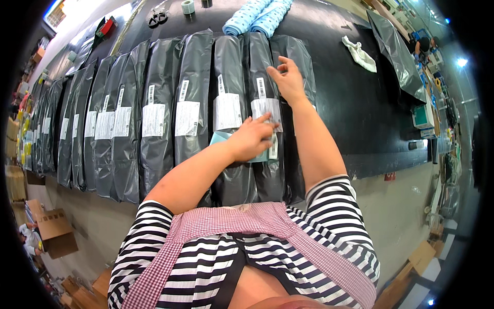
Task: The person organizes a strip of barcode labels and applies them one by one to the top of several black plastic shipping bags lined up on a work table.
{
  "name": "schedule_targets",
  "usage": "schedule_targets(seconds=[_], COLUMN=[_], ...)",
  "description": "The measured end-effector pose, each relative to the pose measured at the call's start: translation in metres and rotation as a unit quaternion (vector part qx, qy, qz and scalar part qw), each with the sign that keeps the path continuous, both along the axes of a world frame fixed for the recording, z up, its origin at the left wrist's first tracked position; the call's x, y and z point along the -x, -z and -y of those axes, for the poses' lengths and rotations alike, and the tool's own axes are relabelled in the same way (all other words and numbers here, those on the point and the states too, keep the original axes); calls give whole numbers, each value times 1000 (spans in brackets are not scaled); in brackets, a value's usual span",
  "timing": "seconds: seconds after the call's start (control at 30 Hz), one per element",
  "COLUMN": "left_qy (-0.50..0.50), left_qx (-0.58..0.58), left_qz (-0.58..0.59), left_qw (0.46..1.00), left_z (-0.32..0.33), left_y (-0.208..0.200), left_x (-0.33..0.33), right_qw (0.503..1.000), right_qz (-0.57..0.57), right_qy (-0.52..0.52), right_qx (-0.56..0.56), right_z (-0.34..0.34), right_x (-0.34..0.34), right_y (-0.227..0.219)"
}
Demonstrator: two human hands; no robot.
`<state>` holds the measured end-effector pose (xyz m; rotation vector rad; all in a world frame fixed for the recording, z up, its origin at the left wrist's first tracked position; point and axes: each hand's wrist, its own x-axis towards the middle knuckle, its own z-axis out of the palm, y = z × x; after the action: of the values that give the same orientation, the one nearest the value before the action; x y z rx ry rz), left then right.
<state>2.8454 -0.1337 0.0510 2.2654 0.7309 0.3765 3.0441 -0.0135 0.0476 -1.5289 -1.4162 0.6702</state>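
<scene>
My left hand (253, 138) lies over a dark grey plastic mailer bag (268, 180), its fingers stretched across the white shipping label (261, 106). Light blue paper (219, 137) shows on both sides of that hand, beneath it. A small barcode strip (273, 149) sits by the paper's right end. Whether the palm grips the paper is hidden. My right hand (289, 81) is raised above the upper part of the bags, fingers apart and slightly bent, with nothing visible in it. To the left lies another labelled bag (226, 67); a further bag (296, 170) is partly under my right arm.
Several long labelled bags (158, 67) lie side by side leftward along the black table (360, 123). Blue patterned rolls (257, 18), a tape roll (188, 6) and black scissors (157, 19) lie at the far side. A white glove (360, 54) and loose grey bag (399, 62) are right.
</scene>
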Motion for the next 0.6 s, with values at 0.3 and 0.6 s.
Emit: schedule_targets(seconds=[0.3, 0.6], left_qy=[-157, -165], left_qx=[231, 163], left_qz=[151, 168], left_qw=[948, 958], left_z=[9, 17], left_y=[-55, -60], left_x=[-3, -21], right_qw=[963, 951], right_qz=[-110, -246], right_qy=[-163, -91], right_qx=[182, 164], right_z=[178, 203], right_x=[-14, -21], right_y=[-71, -57])
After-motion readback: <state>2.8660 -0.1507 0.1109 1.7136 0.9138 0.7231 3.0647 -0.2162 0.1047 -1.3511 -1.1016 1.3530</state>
